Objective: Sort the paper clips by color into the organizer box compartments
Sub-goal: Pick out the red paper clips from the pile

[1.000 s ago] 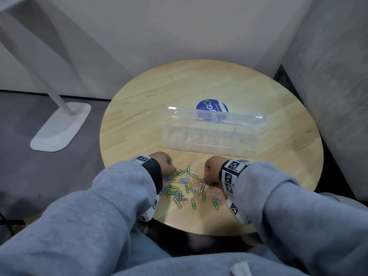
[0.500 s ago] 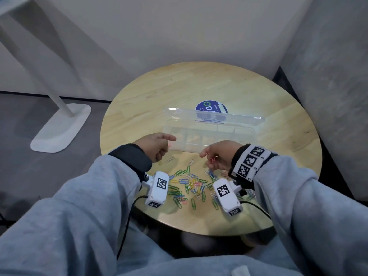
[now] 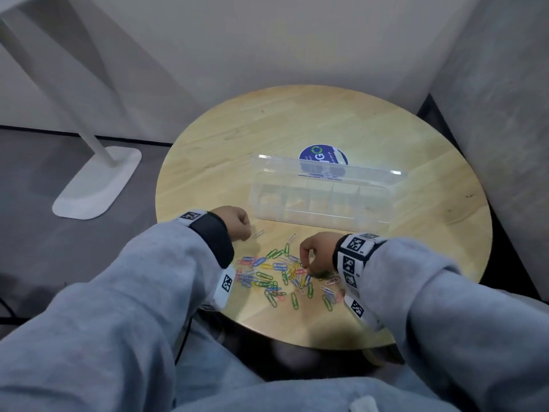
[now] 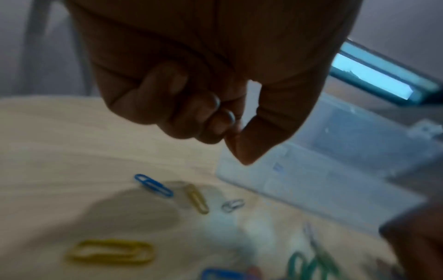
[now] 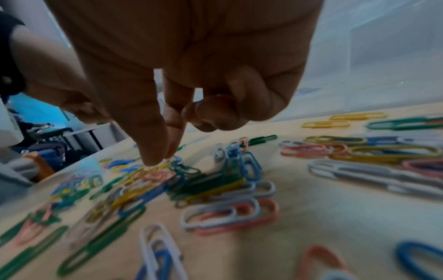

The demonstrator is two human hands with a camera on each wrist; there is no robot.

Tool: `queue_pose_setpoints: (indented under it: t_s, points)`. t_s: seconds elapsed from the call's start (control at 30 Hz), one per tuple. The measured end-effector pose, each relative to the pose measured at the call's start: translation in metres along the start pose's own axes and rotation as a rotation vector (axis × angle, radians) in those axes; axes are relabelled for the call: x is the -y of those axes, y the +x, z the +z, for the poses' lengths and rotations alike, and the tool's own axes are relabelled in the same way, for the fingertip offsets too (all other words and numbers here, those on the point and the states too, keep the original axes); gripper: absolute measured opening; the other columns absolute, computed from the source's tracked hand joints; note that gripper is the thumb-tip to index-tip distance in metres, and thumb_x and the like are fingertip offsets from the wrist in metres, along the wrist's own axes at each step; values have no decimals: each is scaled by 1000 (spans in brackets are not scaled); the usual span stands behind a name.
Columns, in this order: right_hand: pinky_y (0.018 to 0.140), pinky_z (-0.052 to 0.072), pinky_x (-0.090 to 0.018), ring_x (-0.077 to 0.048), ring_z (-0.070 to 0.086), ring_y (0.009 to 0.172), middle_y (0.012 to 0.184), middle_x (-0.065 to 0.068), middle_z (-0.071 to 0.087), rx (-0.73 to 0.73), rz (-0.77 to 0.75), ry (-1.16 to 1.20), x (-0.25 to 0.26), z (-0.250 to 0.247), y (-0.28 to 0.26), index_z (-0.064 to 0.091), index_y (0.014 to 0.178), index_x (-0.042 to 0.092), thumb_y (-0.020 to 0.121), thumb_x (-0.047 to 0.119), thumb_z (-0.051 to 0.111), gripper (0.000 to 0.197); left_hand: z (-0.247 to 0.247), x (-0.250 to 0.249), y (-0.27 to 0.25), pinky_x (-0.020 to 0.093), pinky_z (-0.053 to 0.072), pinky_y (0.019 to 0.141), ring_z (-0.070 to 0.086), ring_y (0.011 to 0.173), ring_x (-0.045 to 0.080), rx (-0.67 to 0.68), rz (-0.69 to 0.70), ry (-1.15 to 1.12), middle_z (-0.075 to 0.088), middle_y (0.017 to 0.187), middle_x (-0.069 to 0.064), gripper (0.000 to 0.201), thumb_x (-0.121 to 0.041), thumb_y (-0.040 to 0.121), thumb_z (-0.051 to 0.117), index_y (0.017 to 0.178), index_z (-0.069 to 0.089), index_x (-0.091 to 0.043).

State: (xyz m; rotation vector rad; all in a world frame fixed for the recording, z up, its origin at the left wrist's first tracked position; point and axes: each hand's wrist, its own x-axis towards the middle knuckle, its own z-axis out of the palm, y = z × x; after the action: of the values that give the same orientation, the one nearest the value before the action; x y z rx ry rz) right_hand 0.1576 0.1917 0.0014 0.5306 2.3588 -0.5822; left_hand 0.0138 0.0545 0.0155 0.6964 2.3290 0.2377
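Note:
A clear organizer box (image 3: 320, 217) stands open mid-table with its lid (image 3: 326, 173) up; its compartments look empty. A pile of coloured paper clips (image 3: 276, 275) lies in front of it, green, blue, yellow, pink and white mixed. My left hand (image 3: 237, 223) hovers at the pile's left, fingers curled with the thumb against them (image 4: 236, 132), no clip visible in it. A white clip (image 3: 258, 233) lies just beside it. My right hand (image 3: 312, 257) reaches down into the pile, and its thumb and forefinger (image 5: 160, 159) pinch at a yellow clip (image 5: 153, 168) on top.
The round wooden table (image 3: 297, 129) has a blue sticker (image 3: 323, 157) behind the box. A white stand base (image 3: 98, 182) sits on the floor at the left. A grey wall (image 3: 490, 114) runs close along the right. My lap lies below the near table edge.
Half a second ago both hands were raised near the front of the box. Both have come back down, the left beside the pile and the right into it.

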Motion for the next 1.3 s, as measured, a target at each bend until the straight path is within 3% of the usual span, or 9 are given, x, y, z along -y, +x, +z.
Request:
queue_pose_setpoints:
  t_s: [0.1, 0.2, 0.5, 0.63, 0.77, 0.93, 1.1, 1.2, 1.3]
  points:
    - [53, 40, -20, -15, 50, 76, 73, 11, 48, -11, -22, -60, 1, 5, 2, 56, 84, 27, 80, 11, 62, 17, 7, 3, 0, 18, 37, 51, 50, 65, 12, 81, -2, 155, 53, 68, -8, 21, -7, 80, 58, 67, 52, -23]
    - [57, 39, -22, -17, 49, 77, 80, 7, 52, -51, -37, -102, 1, 8, 2, 54, 85, 25, 82, 13, 60, 14, 14, 3, 5, 15, 36, 43, 43, 55, 5, 151, 2, 199, 49, 64, -9, 20, -8, 78, 64, 73, 52, -23]
    - [68, 41, -25, -21, 58, 89, 107, 0, 64, -80, -57, -128, -1, 12, 3, 63, 95, 22, 84, 17, 58, 13, 37, -1, 12, 18, 38, 54, 50, 63, 13, 124, 12, 246, 55, 66, -7, 20, -18, 74, 69, 64, 51, -21]
    - [64, 41, -26, -20, 50, 77, 90, -4, 62, -50, -27, -184, -1, 14, 6, 56, 79, 20, 82, 10, 48, 13, 44, -4, 10, 22, 40, 64, 46, 69, 21, 90, -11, 296, 55, 74, -1, 16, -17, 75, 60, 62, 52, -19]
    - [64, 44, -27, -21, 51, 75, 84, 0, 57, -70, 1, -185, -3, 14, 8, 59, 85, 18, 80, 12, 48, 14, 45, 0, 12, 23, 42, 67, 51, 73, 21, 82, 15, 270, 59, 77, 0, 20, -21, 77, 65, 62, 51, -19]
    - [71, 47, -28, -19, 57, 87, 90, 5, 58, -83, -75, -93, -1, 15, 5, 57, 87, 29, 81, 23, 62, 9, 38, 7, 8, 18, 35, 52, 52, 68, 14, 77, 40, 249, 54, 66, -9, 16, -16, 74, 64, 65, 51, -23]
    - [72, 47, -28, -23, 61, 100, 106, 1, 65, -82, -86, -143, 6, 19, 5, 62, 92, 23, 82, 13, 55, 16, 40, 12, 9, 16, 31, 51, 51, 76, 16, 114, 95, 270, 54, 71, -8, 26, -21, 75, 71, 62, 48, -24]
    - [73, 51, -30, -22, 62, 92, 103, -1, 66, -62, -51, -149, 4, 17, 4, 63, 92, 20, 80, 13, 50, 19, 41, 9, 11, 17, 32, 51, 51, 76, 15, 132, 101, 264, 51, 65, -11, 27, -22, 78, 71, 61, 49, -24]
    - [67, 44, -26, -19, 52, 80, 89, 0, 59, -75, -15, -154, -1, 15, 6, 57, 85, 22, 82, 15, 49, 11, 41, 8, 13, 16, 30, 50, 49, 78, 15, 138, 121, 266, 47, 63, -12, 28, -23, 80, 69, 62, 47, -25]
